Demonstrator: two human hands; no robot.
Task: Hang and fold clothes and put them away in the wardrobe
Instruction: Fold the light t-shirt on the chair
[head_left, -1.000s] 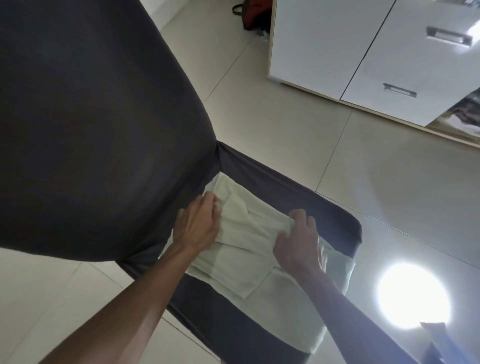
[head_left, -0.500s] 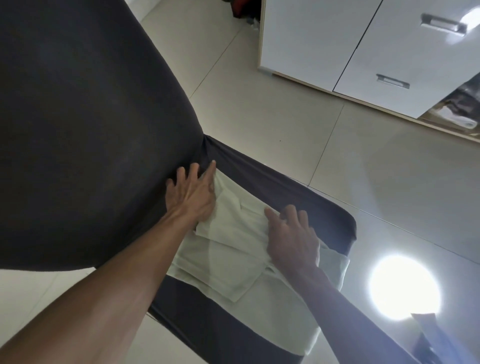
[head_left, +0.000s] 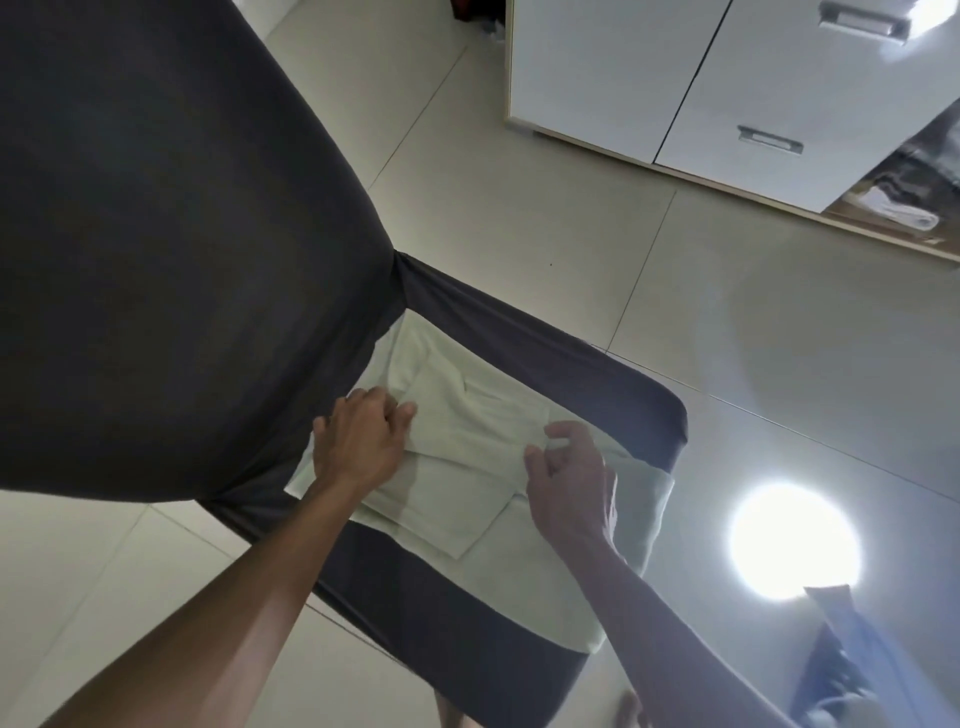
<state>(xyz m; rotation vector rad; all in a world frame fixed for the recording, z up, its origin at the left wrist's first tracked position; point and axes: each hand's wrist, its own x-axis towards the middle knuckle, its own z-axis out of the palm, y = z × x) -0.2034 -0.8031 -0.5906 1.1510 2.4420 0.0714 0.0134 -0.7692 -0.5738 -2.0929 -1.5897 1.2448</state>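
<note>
Pale green garment (head_left: 467, 415) lies partly folded on the dark seat (head_left: 597, 374) of a covered chair, a little below frame centre. Chair back (head_left: 171, 234) fills the 9 to 11 o'clock area, dark fabric. Garment spans from the seat-back junction down toward 5 o'clock, with its lower edge draping over the seat's front-right side. A folded layer sits on top in the middle, corner pointing to 6 o'clock.

Left hand (head_left: 358, 447) is at the garment's 9 o'clock edge, just beside the chair back, fingers curled, gripping a fold of cloth. Forearm runs off toward 7 o'clock.

Right hand (head_left: 571, 483) is at the garment's 3 o'clock side, thumb and index finger pinching a small bit of cloth at the folded layer's edge; other fingers loosely bent. Forearm runs off toward 5 o'clock.

White wardrobe (head_left: 727, 88) stands at 1 o'clock, well apart from the chair, two drawer handles visible. An open part at 2 o'clock shows clothes inside, too blurred to tell which. Tiled floor (head_left: 519, 218) is pale, with a bright light reflection (head_left: 795, 540) at 4 o'clock. Bare foot (head_left: 631, 714) at the bottom edge, around 5 o'clock.
</note>
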